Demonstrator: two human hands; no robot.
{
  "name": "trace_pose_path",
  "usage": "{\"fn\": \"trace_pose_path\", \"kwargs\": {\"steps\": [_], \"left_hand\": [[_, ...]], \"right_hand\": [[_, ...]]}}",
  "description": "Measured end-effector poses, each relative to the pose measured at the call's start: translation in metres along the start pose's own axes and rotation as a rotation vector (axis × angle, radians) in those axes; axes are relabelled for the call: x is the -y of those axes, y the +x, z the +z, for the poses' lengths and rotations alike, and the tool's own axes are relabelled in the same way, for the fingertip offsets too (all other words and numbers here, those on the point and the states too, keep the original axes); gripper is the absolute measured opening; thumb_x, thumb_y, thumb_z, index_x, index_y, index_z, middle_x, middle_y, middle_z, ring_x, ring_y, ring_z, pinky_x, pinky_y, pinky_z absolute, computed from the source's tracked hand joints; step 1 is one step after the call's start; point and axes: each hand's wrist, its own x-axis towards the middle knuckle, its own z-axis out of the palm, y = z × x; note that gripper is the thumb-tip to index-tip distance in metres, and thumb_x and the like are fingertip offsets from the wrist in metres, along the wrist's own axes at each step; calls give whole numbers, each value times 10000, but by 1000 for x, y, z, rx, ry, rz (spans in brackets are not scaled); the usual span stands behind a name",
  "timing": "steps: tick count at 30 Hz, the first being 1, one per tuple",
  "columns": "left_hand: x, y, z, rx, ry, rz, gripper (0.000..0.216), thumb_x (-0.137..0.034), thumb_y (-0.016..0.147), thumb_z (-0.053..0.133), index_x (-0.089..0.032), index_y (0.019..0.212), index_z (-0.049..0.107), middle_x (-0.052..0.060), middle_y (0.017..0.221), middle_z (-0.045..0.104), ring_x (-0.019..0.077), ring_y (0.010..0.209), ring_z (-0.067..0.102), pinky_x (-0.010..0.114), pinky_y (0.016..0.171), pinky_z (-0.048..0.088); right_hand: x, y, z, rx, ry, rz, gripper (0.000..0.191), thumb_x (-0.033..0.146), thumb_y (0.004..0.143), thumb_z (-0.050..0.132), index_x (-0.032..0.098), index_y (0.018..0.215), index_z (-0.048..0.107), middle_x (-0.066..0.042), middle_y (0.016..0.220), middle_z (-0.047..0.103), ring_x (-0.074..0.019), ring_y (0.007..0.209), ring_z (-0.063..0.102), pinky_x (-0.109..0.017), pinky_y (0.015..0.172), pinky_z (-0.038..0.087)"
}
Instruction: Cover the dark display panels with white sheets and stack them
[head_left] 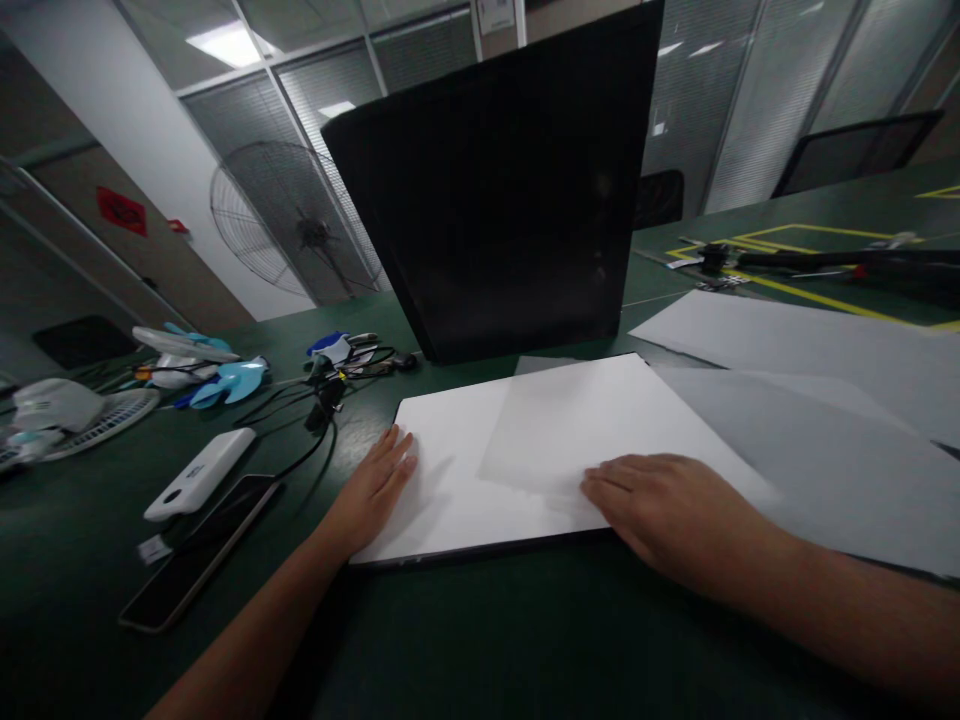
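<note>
A white rectangular panel (442,510) with a dark rim lies flat in front of me. Over its middle is a thin translucent sheet (532,440), whose left edge shows as a faint grey line. My left hand (381,480) rests at the panel's left edge, fingers stretched out, holding nothing. The fingers of my right hand (660,500) are pressed together at the near part of the translucent sheet; the thumb is hidden. Further pale sheets (825,460) spread to the right of the panel. Behind it stands a large black panel (510,190), leaning slightly.
To the left lie a phone (202,550), a white power bank (201,472) and tangled cables (326,385). Blue and white fan parts (225,380) sit farther left. Another white sheet (810,345) and a long black object (840,260) are at right on the green table (480,640).
</note>
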Motion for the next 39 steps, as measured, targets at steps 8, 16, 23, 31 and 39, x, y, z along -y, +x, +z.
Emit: {"fn": "trace_pose_path", "kwargs": {"steps": [8,16,23,31,39], "left_hand": [[-7,0,-4,33,108,17,1080,-821,824,575,-90,1602,406,197,1723,216,369,1608,171,560,1291,181],[8,2,0,-24,-3,37,738,-472,933,511,-131,1584,444,130,1711,292,305,1594,241,509,1298,197],[16,5,4,-57,-73,35,673,-311,883,461,-161,1536,533,74,1697,326,249,1594,255,474,1313,157],[6,6,0,-94,-46,-24,642,-600,930,513,-191,1397,677,76,1645,424,307,1541,383,477,1288,244],[2,6,-2,-99,3,-51,572,-574,921,555,-245,1366,697,37,1626,460,298,1500,458,461,1274,289]], "right_hand": [[18,-2,-3,-49,322,-309,556,317,1030,524,252,1580,478,-71,1668,301,-267,1508,391,-443,1161,493],[-17,1,-1,69,362,-7,764,644,1002,480,273,1654,331,-85,1700,214,-368,1570,229,-666,1246,271],[-26,2,5,88,372,-56,687,620,1023,464,294,1624,395,-92,1688,250,-363,1558,266,-658,1253,254],[-44,1,2,73,437,-152,669,578,1005,546,372,1620,385,-41,1694,280,-319,1550,309,-595,1254,306],[-160,-11,19,-233,69,419,627,492,1045,406,168,1581,444,-159,1706,218,-390,1556,238,-656,1235,245]]}}
